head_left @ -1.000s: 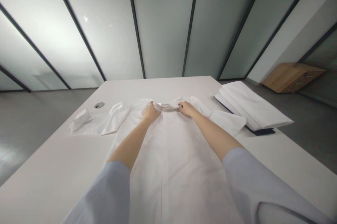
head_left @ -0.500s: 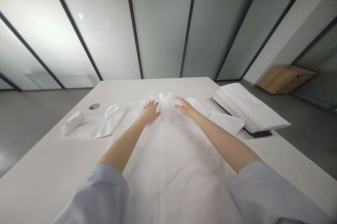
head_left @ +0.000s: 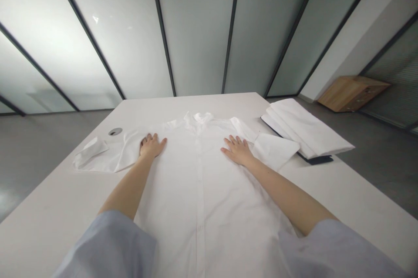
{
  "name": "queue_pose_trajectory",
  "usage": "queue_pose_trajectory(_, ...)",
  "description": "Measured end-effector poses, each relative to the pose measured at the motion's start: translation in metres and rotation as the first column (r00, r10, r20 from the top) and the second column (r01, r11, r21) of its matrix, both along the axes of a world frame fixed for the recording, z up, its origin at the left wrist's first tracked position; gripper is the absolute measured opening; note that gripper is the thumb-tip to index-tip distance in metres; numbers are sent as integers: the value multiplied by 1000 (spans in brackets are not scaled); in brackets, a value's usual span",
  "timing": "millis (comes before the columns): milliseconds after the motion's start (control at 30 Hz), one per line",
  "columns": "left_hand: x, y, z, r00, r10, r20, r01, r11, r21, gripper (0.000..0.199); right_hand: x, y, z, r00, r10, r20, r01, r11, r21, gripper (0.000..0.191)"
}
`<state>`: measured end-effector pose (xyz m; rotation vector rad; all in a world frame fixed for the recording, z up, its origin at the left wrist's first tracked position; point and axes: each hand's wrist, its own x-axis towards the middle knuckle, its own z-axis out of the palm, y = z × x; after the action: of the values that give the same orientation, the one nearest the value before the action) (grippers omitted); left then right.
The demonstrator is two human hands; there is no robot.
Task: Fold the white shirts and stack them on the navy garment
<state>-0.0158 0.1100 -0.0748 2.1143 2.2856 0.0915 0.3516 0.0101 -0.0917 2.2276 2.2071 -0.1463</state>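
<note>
A white button-front shirt (head_left: 183, 182) lies spread face up, its collar at the far end and its hem toward me. My left hand (head_left: 152, 145) rests on the shirt's left side near the base of the left sleeve, fingers apart. On the other side of the button strip, my right hand (head_left: 238, 149) lies flat on the upper right chest with its fingers spread. The left sleeve stretches out to the left with its cuff folded over; the right sleeve is bent beside my right hand.
At the right edge of the white table (head_left: 42, 217), a stack of folded white cloth (head_left: 303, 128) lies on a dark flat board (head_left: 318, 160). A round grey grommet (head_left: 115, 132) is set in the tabletop at left. Beyond stand frosted glass panels and a wooden cabinet (head_left: 351, 93).
My hands have moved apart from near the collar, each outward and slightly toward me. The shirt's upper front now looks flatter, and the collar is in plain sight.
</note>
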Motion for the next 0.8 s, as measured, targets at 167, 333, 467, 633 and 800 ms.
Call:
queue_pose_trajectory(167,-14,10,9,994,93,-49,-94,995,-28,75,-2,1,1,1000,7,-13,-7,1000,20,68)
queue_pose_trajectory(333,32,-8,14,984,-132,-118,141,987,73,66,-6,-1,3,1000,1,-19,-1,1000,12,67)
queue_pose_trajectory(467,86,-38,4,944,-329,5,329,943,-55,73,-8,-1,4,1000,10,-24,-9,999,34,65)
queue_pose_trajectory(633,100,-52,-7,944,-326,48,329,939,-94,74,25,11,4,1000,-12,-8,12,995,94,59)
queue_pose_trajectory(800,90,-51,-8,948,-318,9,317,945,-83,75,95,31,10,985,-164,45,158,981,108,45)
